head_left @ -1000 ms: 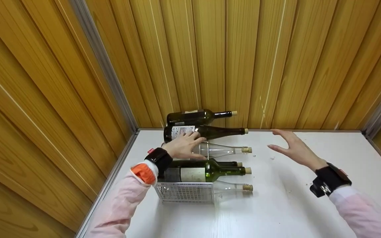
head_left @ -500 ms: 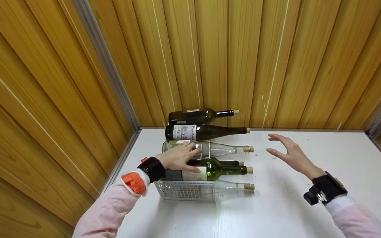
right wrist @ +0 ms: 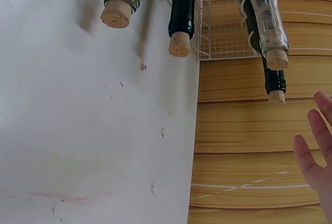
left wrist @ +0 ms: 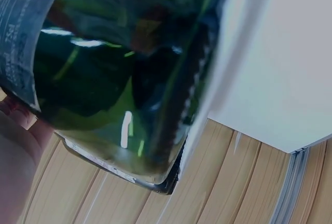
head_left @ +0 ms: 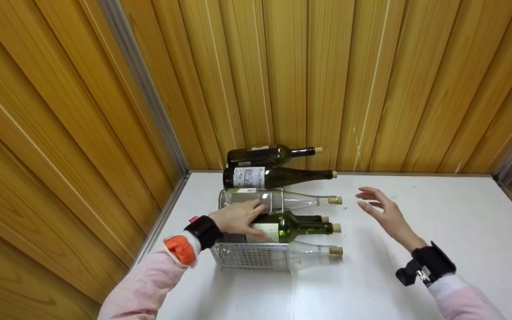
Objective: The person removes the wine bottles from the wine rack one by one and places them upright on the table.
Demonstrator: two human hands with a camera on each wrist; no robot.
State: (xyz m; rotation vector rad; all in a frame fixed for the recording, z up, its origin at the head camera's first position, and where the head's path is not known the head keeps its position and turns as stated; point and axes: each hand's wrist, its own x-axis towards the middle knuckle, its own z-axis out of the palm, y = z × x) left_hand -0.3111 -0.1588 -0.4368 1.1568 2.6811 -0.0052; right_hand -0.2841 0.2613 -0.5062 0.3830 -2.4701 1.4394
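My left hand (head_left: 238,218) lies over a green wine bottle (head_left: 288,227) with a pale label, its thumb and fingers spread across the glass. The left wrist view shows this green bottle (left wrist: 114,73) up close, the hand at its edge. Beyond the fingers lies a clear corked bottle (head_left: 298,201). My right hand (head_left: 382,213) hovers to the right of the corks, holding nothing, fingers loosely bent. In the right wrist view its fingers (right wrist: 311,162) are apart from the bottle necks.
A white wire rack (head_left: 256,258) bears the bottles on their sides. Farther back are a dark labelled bottle (head_left: 282,177) and another dark bottle (head_left: 278,155). Another clear bottle (head_left: 307,250) lies low at the front. Wood-patterned panels (head_left: 327,89) stand behind the white table (head_left: 438,222).
My left hand has moved back toward me, from the clear bottle to the labelled green one. My right hand has drifted slightly lower and its fingers have drawn a little closer together.
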